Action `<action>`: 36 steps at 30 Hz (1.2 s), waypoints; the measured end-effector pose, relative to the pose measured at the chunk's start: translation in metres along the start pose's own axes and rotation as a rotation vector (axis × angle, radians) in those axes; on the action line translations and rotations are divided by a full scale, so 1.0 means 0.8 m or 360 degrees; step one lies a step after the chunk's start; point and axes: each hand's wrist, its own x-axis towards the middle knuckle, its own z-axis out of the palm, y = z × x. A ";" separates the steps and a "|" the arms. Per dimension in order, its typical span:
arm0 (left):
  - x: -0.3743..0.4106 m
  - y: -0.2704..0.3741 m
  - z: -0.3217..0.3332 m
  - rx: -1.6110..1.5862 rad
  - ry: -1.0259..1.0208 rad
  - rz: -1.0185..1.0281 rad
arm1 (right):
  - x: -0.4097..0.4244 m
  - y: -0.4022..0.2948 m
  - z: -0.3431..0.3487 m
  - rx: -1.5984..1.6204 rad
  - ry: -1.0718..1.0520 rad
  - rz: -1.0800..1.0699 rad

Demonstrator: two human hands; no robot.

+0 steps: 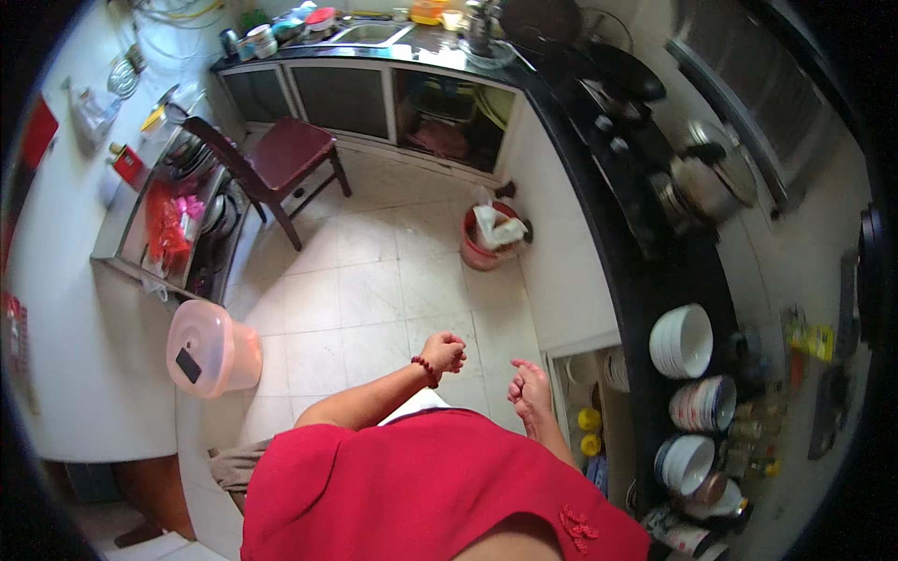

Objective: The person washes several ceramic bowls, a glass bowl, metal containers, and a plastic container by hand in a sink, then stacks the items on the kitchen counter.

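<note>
My left hand (443,353), with a dark red bead bracelet (425,372) at the wrist, hangs over the tiled floor with its fingers curled in and nothing visible in it. To its right, my right hand (530,389) has the index finger out and the other fingers bent, and no object shows in it. Neither hand touches anything visible. Nearest to the right hand is the open lower cabinet (614,421), with yellow-topped items inside. A red bucket (480,256) with white plastic in it stands on the floor beyond the hands.
A dark red wooden chair (291,154) and a pink lidded plastic bin (242,357) stand at the left. Metal shelves (112,231) line the left wall. Along the right runs a black counter (561,147) with stacked bowls (680,341) and a pot (705,186); a sink (372,34) lies at the back.
</note>
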 end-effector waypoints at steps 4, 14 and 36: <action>-0.005 0.045 -0.064 -0.0299 0.0094 0.0089 | 0.044 -0.024 0.105 -0.0255 -0.0286 0.0050; 0.070 0.147 -0.209 -0.0847 0.0423 0.0381 | 0.243 -0.052 0.250 -0.0416 -0.0483 0.0389; 0.253 0.444 -0.469 -0.1125 0.1020 0.0410 | 0.551 -0.232 0.692 -0.0591 -0.0767 0.0373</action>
